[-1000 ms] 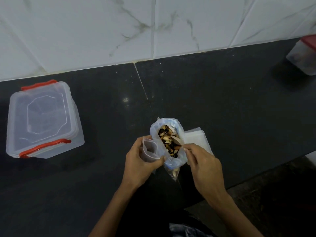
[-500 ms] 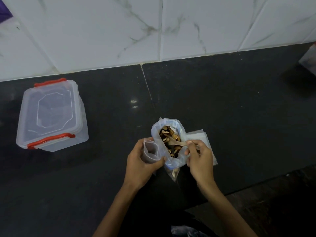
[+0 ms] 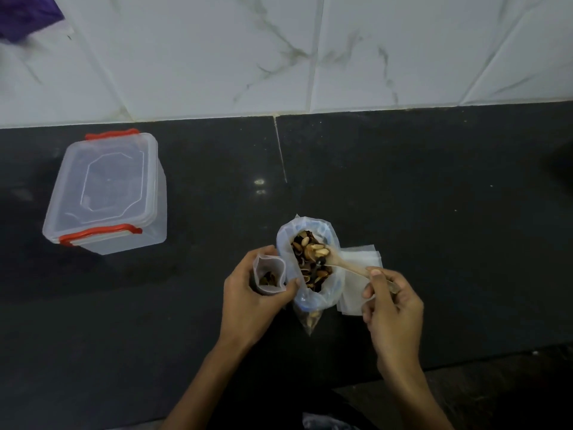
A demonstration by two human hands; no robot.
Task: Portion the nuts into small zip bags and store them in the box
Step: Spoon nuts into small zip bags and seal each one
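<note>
Two hands are working near the front edge of the dark counter (image 3: 418, 197). The left hand (image 3: 248, 297) is wrapping its fingers around a small zip bag (image 3: 269, 274), holding it upright with its mouth open; a few nuts are showing at its bottom. Just beside it, touching the left thumb, a large plastic bag (image 3: 310, 262) is standing open with its rim rolled down, and mixed nuts (image 3: 310, 259) are filling it. The right hand (image 3: 392, 308) is pinching the handle of a small pale spoon (image 3: 344, 263), its fingers closed on the handle, and the spoon's bowl is resting inside the large bag with nuts on it. A stack of empty zip bags (image 3: 361, 274) is lying flat on the counter behind the right hand (partly covered by it). Toward the counter's left back corner, well apart from the hands, the clear box (image 3: 108, 193) is sitting with its lid on and its red clips (image 3: 99, 234) down.
</note>
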